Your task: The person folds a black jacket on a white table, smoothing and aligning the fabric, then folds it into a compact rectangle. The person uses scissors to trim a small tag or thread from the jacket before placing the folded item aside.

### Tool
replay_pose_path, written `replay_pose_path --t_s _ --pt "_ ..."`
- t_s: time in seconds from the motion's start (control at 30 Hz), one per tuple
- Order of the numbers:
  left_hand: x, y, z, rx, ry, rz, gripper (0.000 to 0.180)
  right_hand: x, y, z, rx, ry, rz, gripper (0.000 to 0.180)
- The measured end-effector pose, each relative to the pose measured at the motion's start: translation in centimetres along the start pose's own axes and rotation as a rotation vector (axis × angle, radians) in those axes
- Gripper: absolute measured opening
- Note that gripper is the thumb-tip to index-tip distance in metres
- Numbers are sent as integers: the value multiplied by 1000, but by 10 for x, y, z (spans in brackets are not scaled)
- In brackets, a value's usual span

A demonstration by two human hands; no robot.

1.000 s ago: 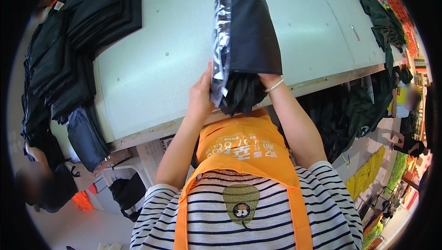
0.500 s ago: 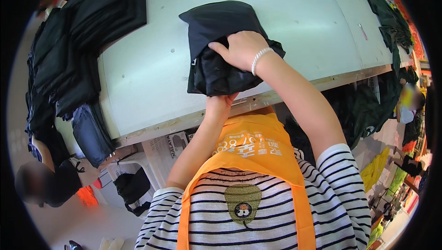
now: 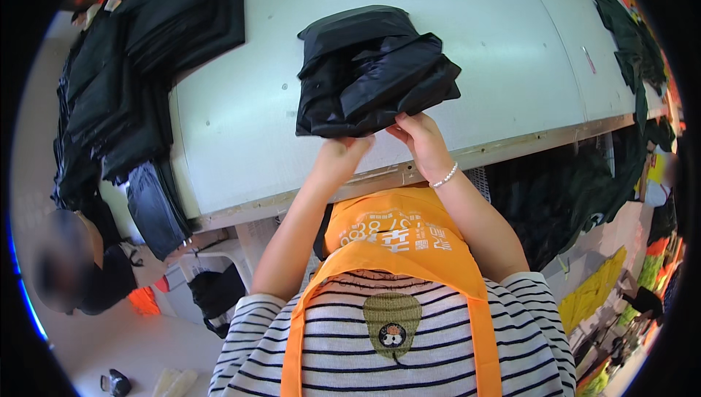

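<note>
A folded black garment lies bunched on the pale worktable, close to its near edge. Several layers and creases show along its near side. My left hand is at the near left edge of the garment, its fingertips tucked under the cloth and partly hidden. At the near right corner, my right hand pinches the garment's edge between thumb and fingers. A white beaded bracelet circles my right wrist.
Stacks of folded black garments cover the table's left end, one draping over the edge. Dark cloth lies along the right end. More dark fabric sits under the worktable. Another person is at the lower left.
My right hand has come off the garment's top and down to its near right corner. The upper flap is now turned back, showing more bunched cloth. My left hand stays at the near edge.
</note>
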State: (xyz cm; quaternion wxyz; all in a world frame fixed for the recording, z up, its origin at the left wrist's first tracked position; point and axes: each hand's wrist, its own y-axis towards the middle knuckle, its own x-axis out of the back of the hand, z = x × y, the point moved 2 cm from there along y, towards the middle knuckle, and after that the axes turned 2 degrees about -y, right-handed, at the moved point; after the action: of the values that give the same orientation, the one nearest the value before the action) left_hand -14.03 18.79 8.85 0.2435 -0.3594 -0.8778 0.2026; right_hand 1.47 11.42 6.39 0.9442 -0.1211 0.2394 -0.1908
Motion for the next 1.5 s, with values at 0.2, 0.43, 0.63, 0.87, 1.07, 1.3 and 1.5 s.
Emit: replay_pose_path --t_s 0.2,0.43,0.63,0.87,1.07,1.3,1.5 --pt "13 -52 -113 -909 927 -536 74 3 -9 15 -184 190 96 36" --pt "2 -6 -108 -957 1230 -299 88 1 2 9 -154 132 -47 32" --pt "2 15 -109 -928 1056 -233 91 12 1 8 -38 -132 -145 22" --pt "-10 38 -137 -935 1024 -328 63 44 9 36 256 -419 -392 17" --pt "-29 45 -125 -858 1102 -312 67 44 9 58 789 -1305 -65 10" --pt "-66 60 -113 -843 1303 -156 88 88 53 27 413 -1925 -131 22" --pt "-77 84 -104 -762 1317 -26 80 142 32 66 788 -1950 -94 19"
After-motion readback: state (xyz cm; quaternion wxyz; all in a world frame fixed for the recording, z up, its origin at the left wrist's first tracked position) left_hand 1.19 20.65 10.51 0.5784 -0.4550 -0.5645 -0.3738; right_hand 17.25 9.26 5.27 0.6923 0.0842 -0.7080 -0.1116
